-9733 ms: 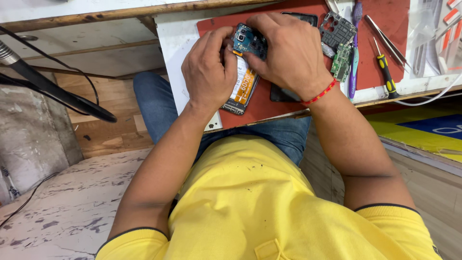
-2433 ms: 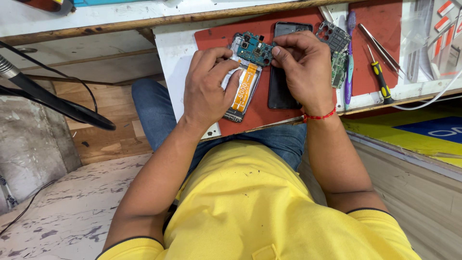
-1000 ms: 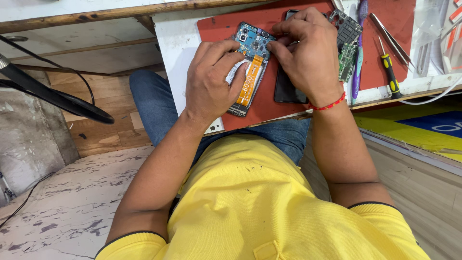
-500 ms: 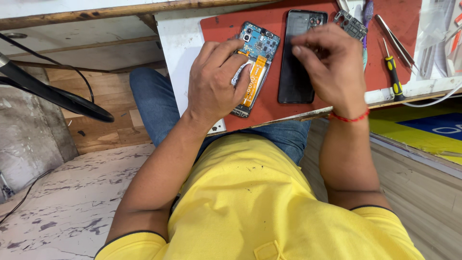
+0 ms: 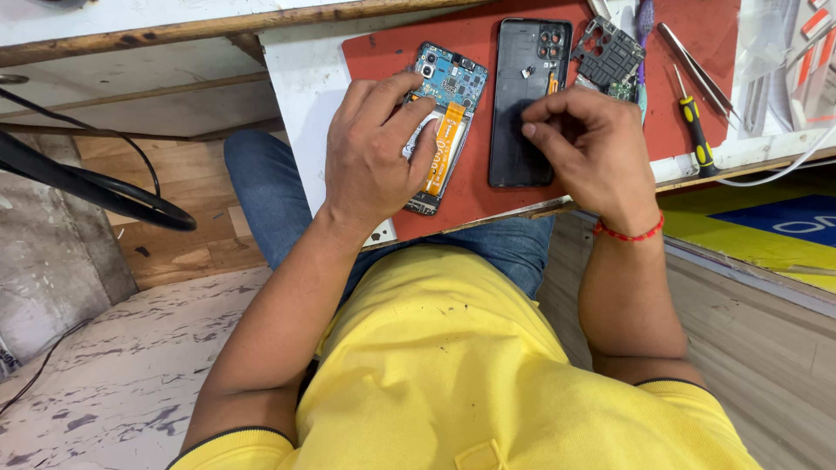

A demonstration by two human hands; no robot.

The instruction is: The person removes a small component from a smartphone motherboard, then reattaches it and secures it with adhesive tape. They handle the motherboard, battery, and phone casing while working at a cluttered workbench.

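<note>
The left hand (image 5: 374, 161) lies flat over the opened phone (image 5: 440, 122), its grip loose, fingers spread across the lower body and pressing it to the red mat (image 5: 392, 52) rather than closing round it. The phone's blue circuit board and orange flex cable show past the fingertips. The phone lies near the front edge of the worktop (image 5: 300, 78), tilted a little to the right.

The right hand (image 5: 588, 144) hovers just beside it over the black back cover (image 5: 527, 96), thumb and forefinger pinched together at the cover's lower half; whether anything small sits between them cannot be told. A red thread band (image 5: 629, 235) circles that wrist. The cover lies upright on the mat, parallel to the phone and close to it without touching.

Beyond the right hand, toward the back edge, sits a dark inner frame piece (image 5: 610, 57). Farther right lie tweezers (image 5: 697, 57) and a screwdriver (image 5: 694, 122) with a yellow and black handle, near the mat's right edge.
</note>
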